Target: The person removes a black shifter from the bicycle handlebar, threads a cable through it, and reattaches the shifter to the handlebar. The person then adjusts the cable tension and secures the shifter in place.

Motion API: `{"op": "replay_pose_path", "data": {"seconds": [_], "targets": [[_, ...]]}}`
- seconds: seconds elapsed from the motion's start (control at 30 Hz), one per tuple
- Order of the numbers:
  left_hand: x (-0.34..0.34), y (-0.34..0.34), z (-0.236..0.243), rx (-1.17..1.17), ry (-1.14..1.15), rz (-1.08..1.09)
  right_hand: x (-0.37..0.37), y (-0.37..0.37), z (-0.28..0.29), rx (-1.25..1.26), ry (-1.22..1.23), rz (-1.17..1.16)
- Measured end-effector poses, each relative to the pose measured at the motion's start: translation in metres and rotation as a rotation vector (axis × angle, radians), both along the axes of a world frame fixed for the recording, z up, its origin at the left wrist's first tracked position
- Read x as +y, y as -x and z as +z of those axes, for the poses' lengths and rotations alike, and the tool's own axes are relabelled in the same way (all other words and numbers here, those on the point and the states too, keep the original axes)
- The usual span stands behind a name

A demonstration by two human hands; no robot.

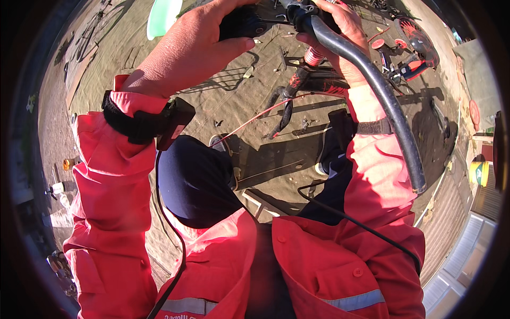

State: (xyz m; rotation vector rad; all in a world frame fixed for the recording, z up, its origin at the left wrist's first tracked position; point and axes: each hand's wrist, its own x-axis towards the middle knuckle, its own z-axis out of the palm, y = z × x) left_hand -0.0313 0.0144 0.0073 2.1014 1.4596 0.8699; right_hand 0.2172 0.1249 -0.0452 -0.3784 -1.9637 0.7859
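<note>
- The left hand (196, 45) is bent around a dark rounded part (240, 24), its thumb apart from the fingers; the fingertips are hidden, so I cannot tell how firmly it grips.
- The right hand (351, 26) is closed around the upper portion of a curved black handlebar (389, 101), partly hidden behind it.
- The handlebar is held up above the ground (114, 50), its free end pointing down past the right sleeve (374, 159).
- Below the hands, a red-and-black bicycle frame (293, 87) lies on the ground, with a red spring (314, 57) near its top.
- A red-and-black wheel (425, 47) lies toward the ground's far right corner.
- A pale green vessel (162, 18) is near the far edge, left of centre.
- A yellow bucket (479, 173) stands by the right edge.
</note>
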Motion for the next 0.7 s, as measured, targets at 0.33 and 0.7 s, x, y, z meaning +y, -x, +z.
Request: {"op": "replay_pose_path", "data": {"seconds": [0.33,0.7], "targets": [[-0.004,-0.007,0.016,-0.311,0.327,0.098,-0.004,-0.007,0.003,-0.090,0.136,-0.047],[0.003,-0.016,0.011,-0.397,0.376,0.124,-0.009,-0.007,0.005,-0.099,0.250,-0.075]]}}
